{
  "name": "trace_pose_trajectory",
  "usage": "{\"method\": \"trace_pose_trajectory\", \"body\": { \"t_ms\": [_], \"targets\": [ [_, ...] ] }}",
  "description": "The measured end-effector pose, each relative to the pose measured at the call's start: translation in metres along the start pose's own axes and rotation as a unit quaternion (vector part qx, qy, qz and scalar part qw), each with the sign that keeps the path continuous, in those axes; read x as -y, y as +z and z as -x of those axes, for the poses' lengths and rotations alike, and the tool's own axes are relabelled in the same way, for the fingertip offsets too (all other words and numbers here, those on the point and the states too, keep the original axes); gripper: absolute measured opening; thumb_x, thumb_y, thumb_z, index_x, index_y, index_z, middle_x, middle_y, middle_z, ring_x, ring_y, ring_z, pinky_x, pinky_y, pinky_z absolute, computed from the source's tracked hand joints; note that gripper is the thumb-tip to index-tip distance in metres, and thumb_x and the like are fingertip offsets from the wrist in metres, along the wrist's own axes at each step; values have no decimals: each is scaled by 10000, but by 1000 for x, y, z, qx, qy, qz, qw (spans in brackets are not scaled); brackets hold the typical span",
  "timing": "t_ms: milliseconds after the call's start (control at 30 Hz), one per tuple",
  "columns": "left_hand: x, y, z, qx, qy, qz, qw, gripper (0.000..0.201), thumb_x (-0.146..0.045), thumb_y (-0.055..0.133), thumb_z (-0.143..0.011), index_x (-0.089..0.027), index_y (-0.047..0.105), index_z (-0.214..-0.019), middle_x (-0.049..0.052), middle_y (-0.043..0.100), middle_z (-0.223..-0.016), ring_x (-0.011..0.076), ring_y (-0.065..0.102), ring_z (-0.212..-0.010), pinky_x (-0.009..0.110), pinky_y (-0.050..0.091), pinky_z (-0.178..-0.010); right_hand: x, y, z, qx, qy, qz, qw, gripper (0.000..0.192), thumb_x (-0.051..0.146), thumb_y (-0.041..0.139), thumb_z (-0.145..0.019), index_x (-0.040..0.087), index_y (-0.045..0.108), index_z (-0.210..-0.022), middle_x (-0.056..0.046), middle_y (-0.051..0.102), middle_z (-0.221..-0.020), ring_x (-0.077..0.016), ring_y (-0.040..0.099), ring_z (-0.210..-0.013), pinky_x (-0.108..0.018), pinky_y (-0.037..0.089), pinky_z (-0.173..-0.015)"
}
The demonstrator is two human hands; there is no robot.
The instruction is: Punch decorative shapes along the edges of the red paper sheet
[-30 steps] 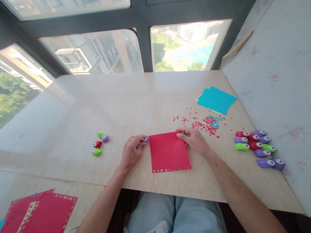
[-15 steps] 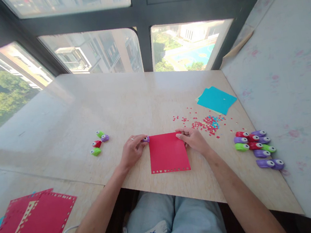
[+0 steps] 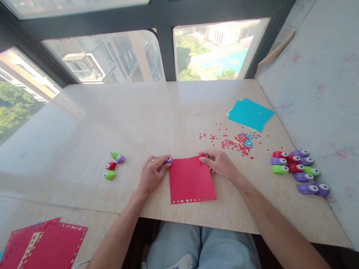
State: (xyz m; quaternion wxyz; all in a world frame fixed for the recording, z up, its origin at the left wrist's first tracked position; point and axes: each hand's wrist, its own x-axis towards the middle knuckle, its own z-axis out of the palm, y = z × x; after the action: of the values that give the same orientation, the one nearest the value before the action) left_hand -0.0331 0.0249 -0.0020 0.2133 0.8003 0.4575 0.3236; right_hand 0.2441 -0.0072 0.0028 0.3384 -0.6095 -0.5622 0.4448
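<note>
The red paper square [image 3: 191,180] lies flat near the table's [image 3: 149,112] front edge, directly ahead of the seated person, and has shifted slightly leftward and toward that edge compared with a second ago. Its near edge already carries a row of small punched holes. The left hand [image 3: 151,176] sits at the sheet's far left corner, fingers pinching a small purple paper punch [image 3: 169,159] that touches that corner. The right hand [image 3: 220,165] rests on the far right corner, fingers pressed together on the paper's edge. In my judgement the shift is a repositioning of the sheet into the punch, with the far edge next for punching. Noted elsewhere: red confetti [image 3: 237,142] scattered toward the right, teal sheets [image 3: 250,114] beyond it, a cluster of punches [image 3: 296,170] by the right edge, four more punches [image 3: 113,164] to the left, and punched red sheets [image 3: 37,261] at the near left corner.
</note>
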Motion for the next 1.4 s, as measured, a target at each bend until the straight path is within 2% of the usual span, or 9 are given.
{"method": "trace_pose_trajectory", "body": {
  "t_ms": [167, 300, 467, 533, 600, 700, 767, 867, 1400],
  "targets": [
    [-2, -1, -2, -4, -25, 44, 999, 266, -348, 608, -896, -214, 696, -1109, 62, 724, -1049, 177, 622, -953, 320, 511, -862, 0, 3, 2, -2, -6, 9, 1000, 440, 402, 593, -821, 128, 688, -1151, -32, 655, -689, -119, 571, -466, -217, 477, -421],
    [-5, -4, -4, -41, -104, 103, 988, 319, -417, 600, -887, -194, 685, -1099, 59, 699, -987, 107, 577, -694, 225, 477, -642, 0, 2, 2, -13, 2, -20, 1000, 480, 427, 598, -821, 125, 665, -1188, -40, 646, -757, -111, 567, -482, -222, 500, -431],
    [-7, -9, -3, -131, -227, 194, 945, 334, -462, 600, -861, -153, 668, -969, 16, 628, -736, 98, 545, -609, 181, 434, -524, 3, 2, 5, -17, 1, -24, 1000, 482, 456, 609, -822, 140, 667, -1182, -48, 637, -788, -125, 569, -554, -223, 517, -454],
    [-8, -13, -2, -134, -268, 218, 929, 333, -482, 609, -844, -150, 637, -863, -6, 577, -654, 90, 522, -541, 168, 404, -454, 5, 2, 6, -21, 2, -28, 999, 476, 465, 608, -825, 143, 667, -1171, -47, 642, -779, -135, 577, -574, -223, 519, -461],
    [-10, -19, -1, -76, -290, 214, 930, 352, -499, 612, -832, -155, 597, -760, -24, 534, -585, 78, 485, -471, 158, 363, -403, 6, 2, 7, -30, 2, -36, 999, 475, 473, 608, -831, 143, 661, -1169, -47, 647, -772, -139, 586, -578, -229, 526, -472],
    [-13, -30, -3, 69, -312, 189, 928, 436, -559, 605, -815, -162, 541, -648, -30, 512, -511, 72, 448, -396, 157, 314, -357, 7, 4, 8, -49, 4, -46, 998, 429, 480, 617, -834, 148, 669, -1101, -50, 656, -774, -143, 608, -577, -235, 535, -487],
    [-14, -35, -7, 148, -334, 184, 912, 490, -609, 591, -803, -170, 495, -607, -24, 518, -492, 81, 455, -376, 160, 299, -333, 8, 5, 9, -56, 7, -51, 997, 376, 483, 621, -837, 153, 677, -1008, -54, 667, -771, -146, 622, -579, -233, 536, -492],
    [-15, -38, -14, 214, -367, 192, 885, 515, -643, 573, -797, -179, 463, -601, -11, 547, -504, 101, 502, -385, 163, 320, -324, 11, 5, 9, -51, 16, -37, 998, 343, 478, 612, -853, 160, 685, -958, -41, 669, -714, -133, 599, -512, -225, 513, -466],
    [-8, -38, -19, 256, -372, 255, 855, 315, -488, 598, -833, -186, 606, -742, -34, 542, -528, 107, 543, -422, 171, 396, -379, 22, 0, 10, -48, 105, 41, 992, 319, 481, 635, -856, 229, 778, -991, -20, 685, -646, -106, 505, -380, -191, 426, -321]
  ]
}}
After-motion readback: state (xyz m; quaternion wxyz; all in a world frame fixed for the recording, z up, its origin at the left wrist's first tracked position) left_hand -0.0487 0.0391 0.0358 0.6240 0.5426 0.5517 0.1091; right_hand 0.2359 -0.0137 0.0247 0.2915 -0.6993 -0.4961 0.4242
